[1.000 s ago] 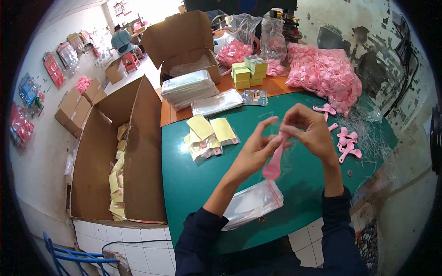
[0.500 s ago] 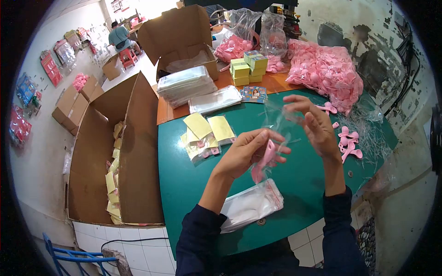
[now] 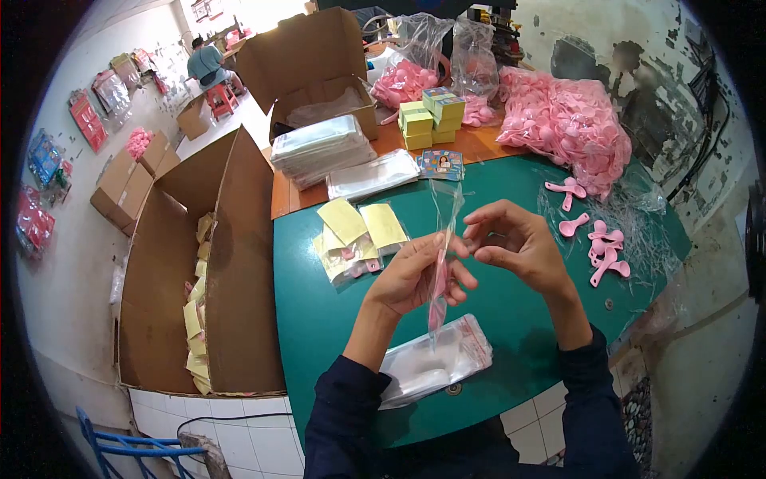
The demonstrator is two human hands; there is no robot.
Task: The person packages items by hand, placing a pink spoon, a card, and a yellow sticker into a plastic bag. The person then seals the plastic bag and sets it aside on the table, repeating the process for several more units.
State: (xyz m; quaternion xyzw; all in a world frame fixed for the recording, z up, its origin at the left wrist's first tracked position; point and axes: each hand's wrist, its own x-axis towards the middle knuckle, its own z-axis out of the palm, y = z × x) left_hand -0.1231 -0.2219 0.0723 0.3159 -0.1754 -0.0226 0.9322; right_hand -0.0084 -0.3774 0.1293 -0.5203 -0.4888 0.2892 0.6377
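My left hand pinches a clear plastic bag that stands on edge, a pink measuring spoon inside it. Just right of the bag is my right hand, its fingers curled towards the thumb; whatever they pinch is too small to make out. Below both hands lies a stack of clear flat bags on the green table. To the left of my left hand are filled bags with yellow cards. Loose pink spoons lie to the right.
A tall cardboard box holding packed bags stands against the table's left side. Behind are stacked clear bags, yellow card stacks, an open carton and a big bag of pink spoons. A person sits far back.
My right hand has come down and its fingers have curled in beside the bag. The bag with the spoon has turned upright and shifted slightly left. More of the loose spoons shows.
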